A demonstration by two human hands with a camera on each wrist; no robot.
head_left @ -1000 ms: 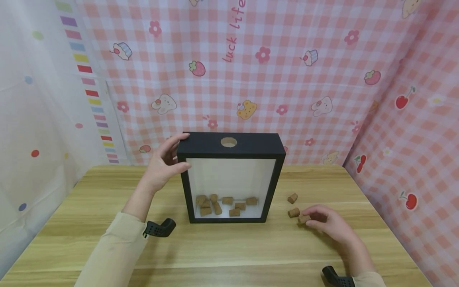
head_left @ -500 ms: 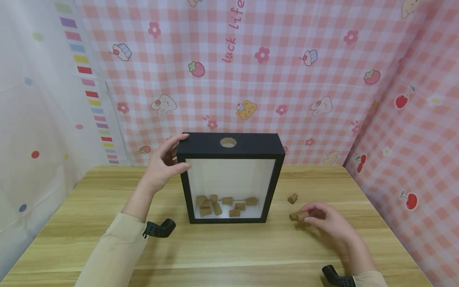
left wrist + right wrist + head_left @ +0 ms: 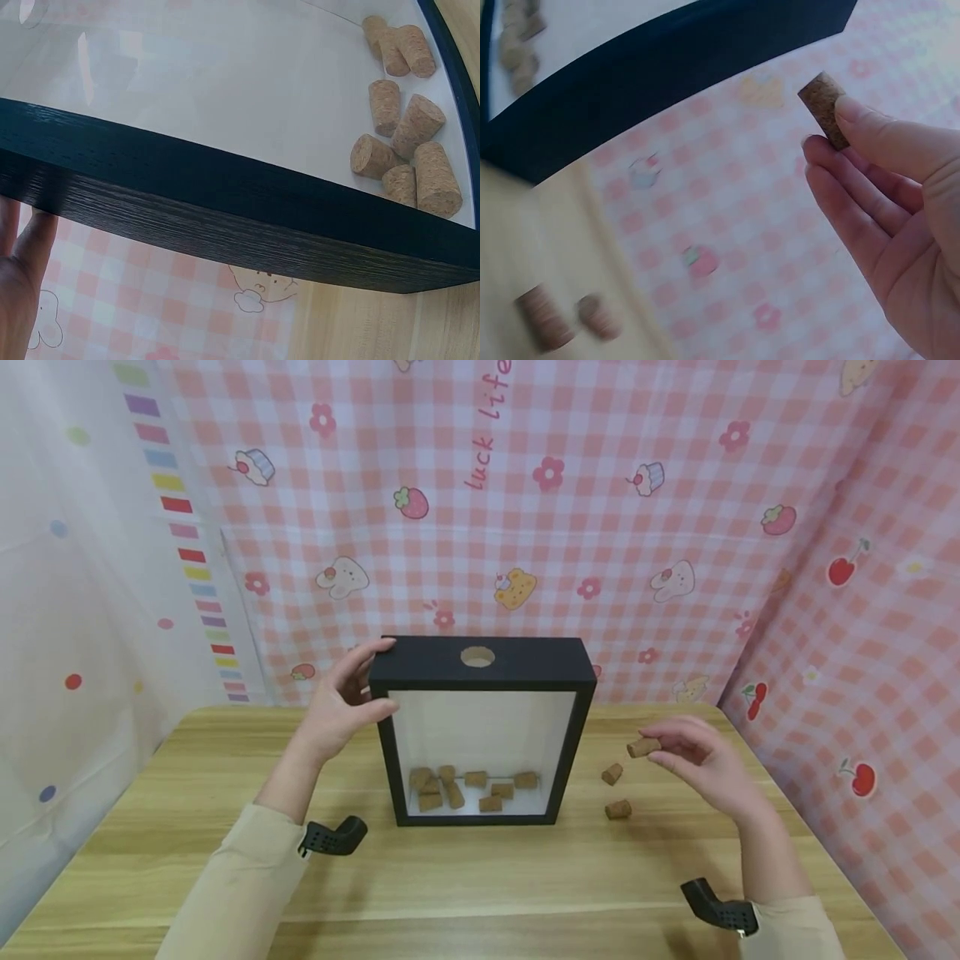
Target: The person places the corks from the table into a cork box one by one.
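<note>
A black shadow box (image 3: pixel 536 660) with a clear front and a round hole in its top stands upright on the table. Several corks (image 3: pixel 416 124) lie along its bottom inside. My left hand (image 3: pixel 335 710) grips the box's upper left corner, thumb on the front edge and fingers over the top and side. Between thumb and fingertips, my right hand (image 3: pixel 701 764) pinches a cork (image 3: pixel 823 109), raised above the table to the right of the box. Two loose corks, one farther back (image 3: pixel 612 774) and one nearer (image 3: pixel 618 810), lie on the table below that hand.
The wooden table (image 3: pixel 450 893) reaches back to a pink checked curtain (image 3: pixel 480 543). A white dotted curtain (image 3: pixel 75 610) hangs on the left, and a checked one (image 3: pixel 855 693) on the right. Black camera mounts (image 3: pixel 335 837) sit at both wrists.
My right hand has lifted the pinched cork off the table, moving up and away from the cork beside it, which shifted slightly. My left hand and the shadow box have stayed put.
</note>
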